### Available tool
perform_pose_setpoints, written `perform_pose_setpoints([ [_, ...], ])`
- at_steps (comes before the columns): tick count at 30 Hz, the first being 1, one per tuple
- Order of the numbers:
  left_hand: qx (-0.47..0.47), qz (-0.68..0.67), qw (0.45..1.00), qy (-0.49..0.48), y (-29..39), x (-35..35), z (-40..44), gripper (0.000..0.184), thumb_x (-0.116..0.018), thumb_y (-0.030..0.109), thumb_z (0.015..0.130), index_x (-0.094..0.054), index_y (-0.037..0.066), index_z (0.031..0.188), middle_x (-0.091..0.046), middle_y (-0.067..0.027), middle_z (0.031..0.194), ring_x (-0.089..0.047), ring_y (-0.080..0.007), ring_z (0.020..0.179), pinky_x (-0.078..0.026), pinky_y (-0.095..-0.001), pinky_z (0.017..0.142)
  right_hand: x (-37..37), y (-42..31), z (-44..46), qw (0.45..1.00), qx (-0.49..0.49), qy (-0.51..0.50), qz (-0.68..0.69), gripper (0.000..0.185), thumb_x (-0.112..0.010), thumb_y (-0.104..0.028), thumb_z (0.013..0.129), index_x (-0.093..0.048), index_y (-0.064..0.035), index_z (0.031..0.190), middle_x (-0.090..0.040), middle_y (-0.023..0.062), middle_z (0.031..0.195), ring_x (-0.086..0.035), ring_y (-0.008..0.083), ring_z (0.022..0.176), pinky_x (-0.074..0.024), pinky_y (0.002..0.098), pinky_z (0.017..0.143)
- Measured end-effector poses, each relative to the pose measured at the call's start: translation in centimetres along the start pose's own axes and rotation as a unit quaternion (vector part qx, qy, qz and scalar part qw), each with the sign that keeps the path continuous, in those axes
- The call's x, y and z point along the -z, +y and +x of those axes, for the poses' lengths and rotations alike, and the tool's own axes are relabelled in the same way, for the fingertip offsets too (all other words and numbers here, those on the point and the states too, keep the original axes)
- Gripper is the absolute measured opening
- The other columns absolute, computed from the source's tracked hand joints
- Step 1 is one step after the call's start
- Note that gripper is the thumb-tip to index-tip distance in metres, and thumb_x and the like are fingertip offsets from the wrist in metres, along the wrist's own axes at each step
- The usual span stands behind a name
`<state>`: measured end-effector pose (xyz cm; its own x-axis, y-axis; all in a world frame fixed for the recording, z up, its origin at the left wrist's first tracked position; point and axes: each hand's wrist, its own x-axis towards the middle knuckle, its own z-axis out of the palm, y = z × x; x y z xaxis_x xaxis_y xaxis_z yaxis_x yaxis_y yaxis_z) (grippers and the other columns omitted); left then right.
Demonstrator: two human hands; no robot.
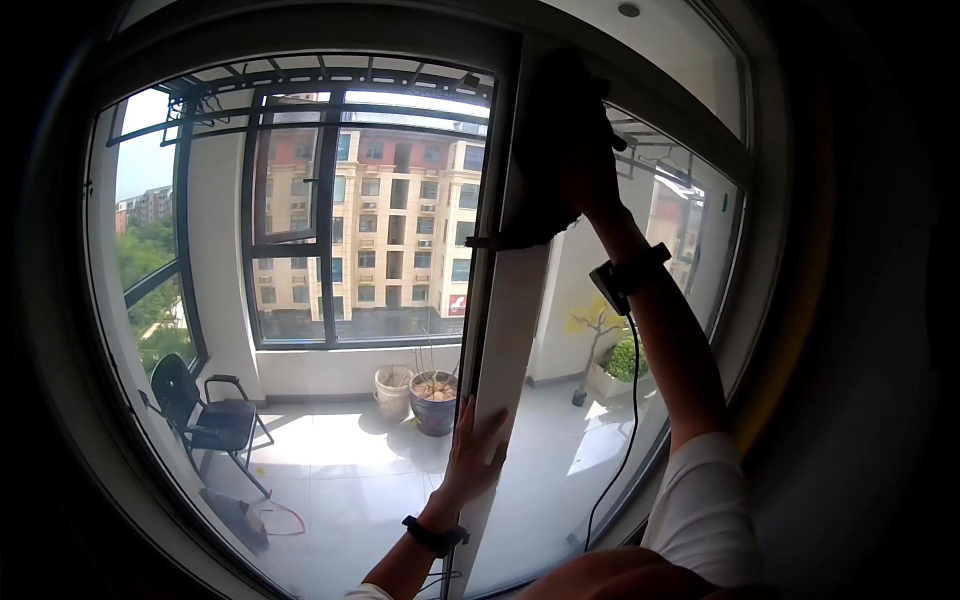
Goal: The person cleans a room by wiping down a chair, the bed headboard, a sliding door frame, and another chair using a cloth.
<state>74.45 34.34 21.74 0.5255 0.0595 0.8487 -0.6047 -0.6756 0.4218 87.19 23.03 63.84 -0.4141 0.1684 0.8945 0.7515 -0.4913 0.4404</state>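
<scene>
High on the upright frame of a sliding glass door (508,345), my right hand (588,165) presses a dark cloth (540,195) against the surface. The cloth hangs below the hand, and its lower edge lies across the frame. Shadow hides most of the right fingers, though they look bent around the cloth. Lower down, my left hand (475,455) touches the same frame with its fingers spread along it and holds no loose object. A dark band sits on each wrist, and a thin cable (632,420) runs down from the right one.
Behind the glass, a black chair (225,420) stands at the left. A white bucket (393,392) and a dark plant pot (434,405) stand by the far wall. A planter with green leaves (625,365) is at the right. Drying racks (330,90) hang overhead.
</scene>
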Motion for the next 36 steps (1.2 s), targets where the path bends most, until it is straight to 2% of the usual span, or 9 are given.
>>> perform_pose_setpoints([
  [5,-0.001,0.067,0.997,-0.048,-0.8,1.3,-2.4,0.053,-0.066,0.022,0.091,-0.052,0.023,0.142,-0.013,-0.0265,0.159,-0.017,-0.0461,0.147,-0.026,-0.0535,0.117,3.7,5.7,-1.9,0.987,-0.092,0.029,-0.13,0.056,-0.065,-0.012,0.083,-0.047,0.0006,0.135,-0.049,0.0201,0.137,-0.045,0.037,0.13,-0.0416,0.045,0.106],
  [9,0.062,-0.001,0.998,-0.021,0.1,0.1,-3.6,0.051,-0.064,0.023,0.093,-0.051,0.019,0.142,-0.011,-0.0241,0.16,-0.016,-0.0453,0.148,-0.026,-0.0517,0.117,7.2,6.4,-6.8,0.984,-0.157,0.076,0.03,0.017,-0.053,0.003,0.078,-0.038,-0.0043,0.08,-0.037,0.0049,0.077,-0.035,0.0191,0.067,-0.0373,0.0279,0.063],
  [17,0.243,-0.203,0.949,0.014,3.9,-2.4,-4.1,0.035,-0.054,0.017,0.094,-0.056,0.013,0.129,-0.015,-0.0155,0.158,-0.03,-0.0368,0.141,-0.037,-0.0466,0.11,10.5,-13.2,-36.0,0.867,-0.441,-0.144,-0.183,0.037,-0.05,-0.01,0.094,-0.045,-0.0014,0.13,-0.049,0.0254,0.122,-0.056,0.0408,0.095,-0.0489,0.051,0.073],
  [18,0.225,-0.236,0.945,0.034,3.1,-2.2,-4.7,0.036,-0.051,0.022,0.096,-0.054,0.014,0.131,-0.018,-0.0158,0.157,-0.029,-0.0351,0.142,-0.035,-0.0472,0.11,11.4,-15.2,-41.6,0.875,-0.462,-0.096,-0.11,0.038,-0.05,-0.013,0.094,-0.044,-0.0033,0.131,-0.048,0.0251,0.124,-0.058,0.0418,0.1,-0.052,0.0531,0.076],
  [20,0.199,-0.26,0.945,0.007,2.7,-1.2,-5.6,0.04,-0.05,0.02,0.095,-0.048,0.012,0.134,-0.02,-0.0161,0.156,-0.033,-0.0337,0.14,-0.041,-0.0484,0.107,15.2,-19.2,-48.1,0.706,-0.629,-0.313,-0.088,0.041,-0.053,-0.015,0.093,-0.041,-0.0054,0.131,-0.049,0.0239,0.125,-0.064,0.0438,0.094,-0.0556,0.0543,0.074],
  [24,0.146,-0.18,0.972,0.034,4.2,-3.5,-8.5,0.041,-0.057,0.02,0.091,-0.044,0.012,0.129,-0.026,-0.0175,0.153,-0.032,-0.0347,0.14,-0.035,-0.0527,0.113,22.7,-23.1,-57.3,0.656,-0.648,-0.386,-0.02,0.032,-0.058,-0.017,0.091,-0.054,-0.0046,0.12,-0.066,0.0219,0.106,-0.066,0.042,0.096,-0.0554,0.0491,0.082],
  [30,0.137,-0.126,0.892,-0.413,7.8,-15.4,-13.4,0.062,-0.073,0.023,0.089,-0.036,0.005,0.135,-0.04,-0.0168,0.142,-0.043,-0.0312,0.131,-0.038,-0.0473,0.111,32.6,-24.5,-54.3,0.583,-0.728,-0.319,0.17,0.038,-0.066,-0.028,0.089,-0.058,0.0,0.113,-0.07,0.0206,0.098,-0.069,0.0349,0.094,-0.0544,0.0426,0.082],
  [34,0.281,-0.287,0.701,-0.589,9.6,-24.4,-16.0,0.087,-0.078,0.013,0.086,-0.013,0.0,0.142,-0.047,-0.0252,0.133,-0.051,-0.0296,0.125,-0.049,-0.0414,0.103,39.8,-24.2,-54.5,0.607,-0.734,-0.295,0.075,0.038,-0.072,-0.026,0.084,-0.054,-0.0007,0.106,-0.068,0.0198,0.094,-0.069,0.0355,0.089,-0.0531,0.0416,0.078],
  [36,0.24,-0.302,0.697,-0.605,10.0,-29.3,-19.1,0.085,-0.078,0.016,0.084,-0.017,0.002,0.142,-0.056,-0.0244,0.128,-0.058,-0.03,0.119,-0.051,-0.0392,0.099,43.9,-24.1,-55.5,0.582,-0.752,-0.307,0.042,0.042,-0.076,-0.024,0.079,-0.051,-0.0028,0.107,-0.067,0.0192,0.095,-0.068,0.0371,0.091,-0.0528,0.0428,0.079],
])
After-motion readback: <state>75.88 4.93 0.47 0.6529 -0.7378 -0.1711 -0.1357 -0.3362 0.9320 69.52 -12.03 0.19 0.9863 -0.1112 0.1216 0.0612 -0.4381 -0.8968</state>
